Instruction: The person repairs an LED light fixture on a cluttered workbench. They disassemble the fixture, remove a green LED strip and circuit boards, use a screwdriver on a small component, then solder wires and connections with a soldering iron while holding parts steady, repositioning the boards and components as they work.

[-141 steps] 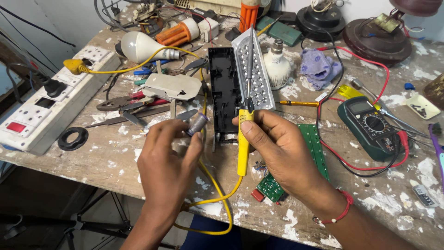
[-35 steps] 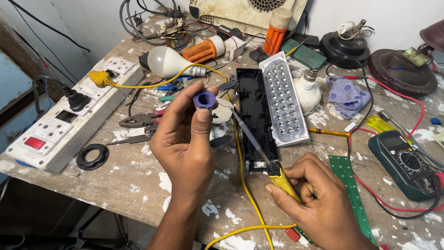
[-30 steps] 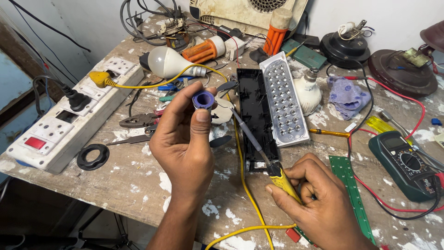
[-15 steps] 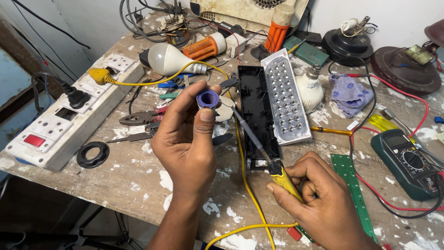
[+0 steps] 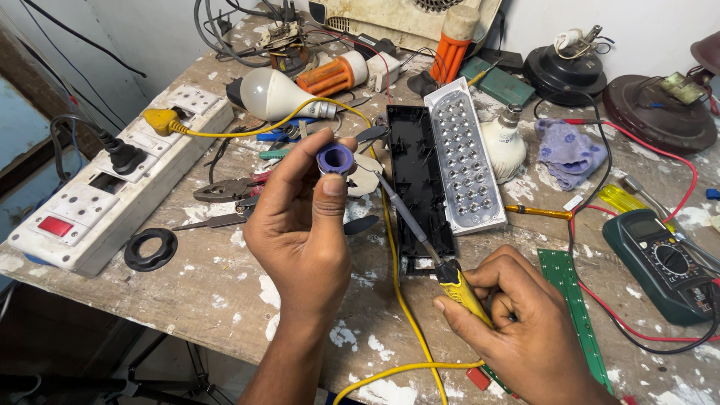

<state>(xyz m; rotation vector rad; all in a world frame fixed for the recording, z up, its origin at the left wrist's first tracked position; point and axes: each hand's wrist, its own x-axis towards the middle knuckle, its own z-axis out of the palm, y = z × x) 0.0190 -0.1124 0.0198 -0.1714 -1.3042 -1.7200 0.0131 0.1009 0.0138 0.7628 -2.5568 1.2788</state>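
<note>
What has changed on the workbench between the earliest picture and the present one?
The left hand rose from the table and turned a small purple spool up toward the camera. The right hand drew back toward the table edge, swinging the yellow-handled soldering iron so its tip points at the spool. The black housing and LED panel stayed put.

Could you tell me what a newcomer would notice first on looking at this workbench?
First, the left hand at centre, lifting a small blue spool in its fingers, while the right hand at lower right grips a yellow-handled soldering iron whose tip points toward the spool. Just behind lies an opened LED lamp, its black casing beside the white panel. A white power strip lines the left edge of the cluttered, paint-flecked table.
</note>
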